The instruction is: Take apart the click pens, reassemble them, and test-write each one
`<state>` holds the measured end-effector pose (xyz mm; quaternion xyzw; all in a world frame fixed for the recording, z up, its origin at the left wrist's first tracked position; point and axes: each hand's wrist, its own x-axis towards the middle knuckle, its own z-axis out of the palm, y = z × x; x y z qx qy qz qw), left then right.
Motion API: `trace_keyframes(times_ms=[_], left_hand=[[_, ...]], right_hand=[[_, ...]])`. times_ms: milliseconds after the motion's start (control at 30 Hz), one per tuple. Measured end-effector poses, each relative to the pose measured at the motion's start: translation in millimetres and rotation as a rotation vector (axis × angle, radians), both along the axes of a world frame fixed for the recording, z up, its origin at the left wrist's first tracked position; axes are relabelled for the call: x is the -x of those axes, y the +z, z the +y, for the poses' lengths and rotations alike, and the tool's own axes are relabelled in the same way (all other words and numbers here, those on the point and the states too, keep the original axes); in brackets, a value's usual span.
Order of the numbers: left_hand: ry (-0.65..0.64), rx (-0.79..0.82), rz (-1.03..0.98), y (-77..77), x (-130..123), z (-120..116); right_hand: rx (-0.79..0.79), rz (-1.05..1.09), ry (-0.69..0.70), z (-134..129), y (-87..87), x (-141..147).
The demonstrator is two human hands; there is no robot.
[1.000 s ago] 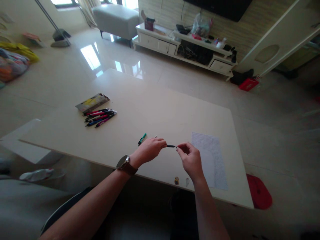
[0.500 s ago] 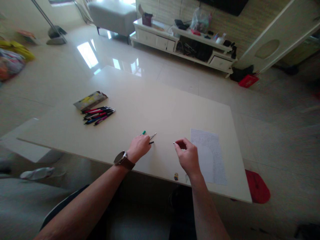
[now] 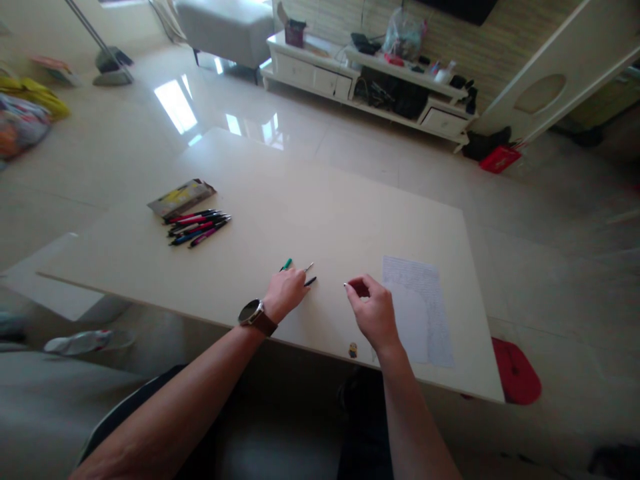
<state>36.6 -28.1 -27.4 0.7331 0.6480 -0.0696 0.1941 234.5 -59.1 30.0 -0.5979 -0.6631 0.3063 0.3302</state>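
Observation:
My left hand (image 3: 286, 295), with a watch on its wrist, is closed low over the table, its fingers on a slim black pen part (image 3: 311, 281) that sticks out to the right. Beyond the knuckles show a green-ended pen piece (image 3: 287, 264) and a thin silver-tipped piece (image 3: 309, 267); the hand partly hides both. My right hand (image 3: 374, 312) is raised a little to the right, thumb and forefinger pinching a tiny silvery piece (image 3: 345, 285), too small to make out fully. A written sheet of paper (image 3: 420, 307) lies beside and partly behind it.
On the table's left lie several pens (image 3: 197, 228) in a pile against an opened box (image 3: 183, 198). A small cartoon sticker (image 3: 353, 350) is near the front edge of the white table (image 3: 320, 207). Past the table stands a low TV cabinet (image 3: 310, 75); a red stool (image 3: 515, 371) is at right.
My left hand has shifted slightly right, and the black pen part shows longer and angled upward. My right hand has barely moved, still pinching the tiny piece.

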Motion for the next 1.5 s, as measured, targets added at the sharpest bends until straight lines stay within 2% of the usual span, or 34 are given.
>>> trace_keyframes(times_ms=[233, 400, 500, 667, 767, 933, 1200, 1367, 1500], left_hand=[[-0.012, -0.069, -0.045, 6.0, 1, 2], [0.013, -0.118, -0.113, 9.7, 8, 2], [0.101, -0.154, -0.181, 14.7, 17, 7], [0.315, -0.301, -0.275, 32.2, 39, 20], [0.355, -0.326, -0.329, 38.2, 47, 20], [0.35, -0.266, -0.391, 39.3, 48, 16], [0.335, -0.157, -0.445, 44.4, 56, 17], [0.312, -0.183, -0.484, 48.0, 66, 18], [0.271, -0.178, -0.495, 50.8, 60, 18]], right_hand=[[0.017, 0.003, -0.002, 0, -1.7, 1], [0.033, -0.05, 0.053, -2, -4.9, 0], [0.068, -0.089, 0.076, -1, -6.9, 2], [0.135, -0.133, 0.115, 2, -16.8, 14], [0.163, -0.182, 0.177, 3, -29.2, 20], [0.209, -0.281, 0.219, 10, -49.7, 32], [0.232, -0.386, 0.212, 24, -71.1, 60], [0.259, -0.382, 0.223, 25, -70.3, 63], [0.311, -0.387, 0.199, 22, -61.5, 57]])
